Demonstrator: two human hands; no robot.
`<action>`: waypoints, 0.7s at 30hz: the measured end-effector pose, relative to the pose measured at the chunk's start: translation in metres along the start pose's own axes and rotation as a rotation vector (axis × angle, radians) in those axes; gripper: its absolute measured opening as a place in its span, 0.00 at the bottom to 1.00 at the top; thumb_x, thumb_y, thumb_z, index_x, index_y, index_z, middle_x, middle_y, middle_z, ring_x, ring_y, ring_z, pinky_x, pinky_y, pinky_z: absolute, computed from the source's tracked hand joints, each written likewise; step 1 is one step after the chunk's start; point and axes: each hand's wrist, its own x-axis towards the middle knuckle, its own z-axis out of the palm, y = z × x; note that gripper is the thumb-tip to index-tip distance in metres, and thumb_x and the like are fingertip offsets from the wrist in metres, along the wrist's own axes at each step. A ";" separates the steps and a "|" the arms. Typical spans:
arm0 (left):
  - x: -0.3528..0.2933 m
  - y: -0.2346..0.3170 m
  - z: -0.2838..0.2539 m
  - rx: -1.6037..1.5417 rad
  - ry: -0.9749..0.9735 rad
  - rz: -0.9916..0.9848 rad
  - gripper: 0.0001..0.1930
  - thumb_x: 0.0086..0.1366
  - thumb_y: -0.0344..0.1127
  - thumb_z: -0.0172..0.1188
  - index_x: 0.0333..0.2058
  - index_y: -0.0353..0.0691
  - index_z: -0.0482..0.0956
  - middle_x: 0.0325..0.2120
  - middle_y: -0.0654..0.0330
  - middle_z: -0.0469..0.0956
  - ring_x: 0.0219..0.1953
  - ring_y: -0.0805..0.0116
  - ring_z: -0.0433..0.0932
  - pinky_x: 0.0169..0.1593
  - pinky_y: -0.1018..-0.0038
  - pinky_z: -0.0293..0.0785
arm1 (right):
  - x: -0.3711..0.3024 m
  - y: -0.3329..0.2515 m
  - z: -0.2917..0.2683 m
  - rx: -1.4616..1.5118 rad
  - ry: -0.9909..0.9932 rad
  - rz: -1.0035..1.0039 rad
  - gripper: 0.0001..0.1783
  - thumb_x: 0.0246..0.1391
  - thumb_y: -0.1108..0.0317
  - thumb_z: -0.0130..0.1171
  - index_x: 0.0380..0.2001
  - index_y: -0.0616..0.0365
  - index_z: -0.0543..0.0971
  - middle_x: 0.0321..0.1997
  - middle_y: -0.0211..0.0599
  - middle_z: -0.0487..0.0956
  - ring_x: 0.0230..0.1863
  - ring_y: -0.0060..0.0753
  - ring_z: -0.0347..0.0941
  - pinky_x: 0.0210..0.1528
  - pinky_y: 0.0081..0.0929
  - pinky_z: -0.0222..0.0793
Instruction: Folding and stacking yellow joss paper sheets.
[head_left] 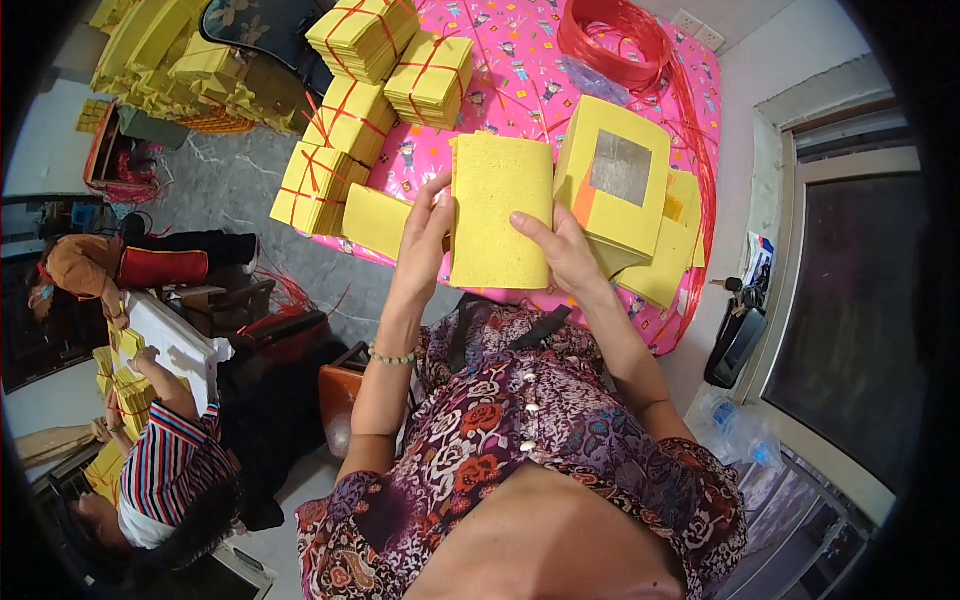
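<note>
A stack of rough yellow paper sheets is held upright in front of me, its far edge slightly uneven. My right hand grips it by the right side, thumb on the near face and fingers hidden behind. Along the left edge lies my left hand, its fingers loosely stretched out and touching the paper. Right of the stack stands a larger pile of yellow paper with a shiny silver square on top. Another loose yellow pile lies beyond my left hand.
Yellow bundles tied with red string stand on the pink patterned table cover. A red string coil lies at the far right, strands trailing down. Two people work at a white table on the left. A window borders the right.
</note>
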 end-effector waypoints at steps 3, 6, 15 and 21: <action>0.006 0.003 0.001 -0.117 -0.009 -0.105 0.22 0.72 0.44 0.41 0.58 0.36 0.64 0.43 0.63 0.73 0.45 0.78 0.71 0.48 0.78 0.68 | 0.001 0.000 0.001 0.007 -0.015 0.015 0.27 0.55 0.65 0.60 0.54 0.66 0.67 0.50 0.39 0.75 0.49 0.26 0.72 0.50 0.25 0.69; 0.007 0.004 0.001 -0.167 -0.066 -0.099 0.21 0.72 0.41 0.42 0.58 0.35 0.62 0.49 0.59 0.71 0.50 0.74 0.70 0.52 0.76 0.67 | 0.000 0.001 0.003 -0.008 -0.022 0.007 0.27 0.55 0.65 0.60 0.54 0.66 0.66 0.50 0.38 0.74 0.49 0.26 0.72 0.51 0.25 0.69; -0.010 -0.001 0.022 0.100 -0.079 0.202 0.24 0.70 0.32 0.46 0.61 0.33 0.55 0.55 0.56 0.67 0.55 0.71 0.66 0.58 0.75 0.62 | -0.007 0.001 0.003 -0.225 -0.050 -0.153 0.30 0.53 0.68 0.62 0.57 0.63 0.63 0.51 0.36 0.73 0.51 0.25 0.70 0.52 0.25 0.67; -0.017 -0.002 0.026 0.124 -0.080 0.289 0.21 0.70 0.33 0.45 0.59 0.32 0.57 0.50 0.55 0.69 0.53 0.71 0.66 0.56 0.75 0.63 | -0.014 -0.002 0.004 -0.255 -0.046 -0.204 0.30 0.52 0.70 0.62 0.57 0.63 0.63 0.51 0.35 0.73 0.52 0.24 0.69 0.53 0.25 0.67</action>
